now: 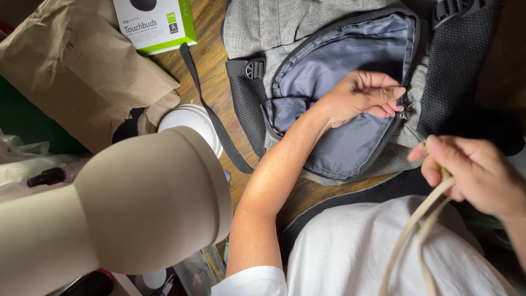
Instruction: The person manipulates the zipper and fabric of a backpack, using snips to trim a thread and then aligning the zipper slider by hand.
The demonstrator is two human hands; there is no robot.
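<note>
Seen from above, a person works on a grey backpack lying on a wooden table, its zippered pocket gaping to show a bluish-grey lining. The left hand rests inside the opening, fingertips pinched on the metal zipper pull at the pocket's edge, apparently to keep the pull steady. The right hand, just beside it, is clenched around a doubled cream cord that trails down over the person's white shirt; the cord's tip points toward the pull, though whether they touch cannot be told. A black strap runs from the bag across the table. To the left lie crumpled brown paper, a white-and-green product box, a stack of white round lids and a small dark bottle. A large beige lamp shade fills the near-left foreground, close to the camera.
</note>
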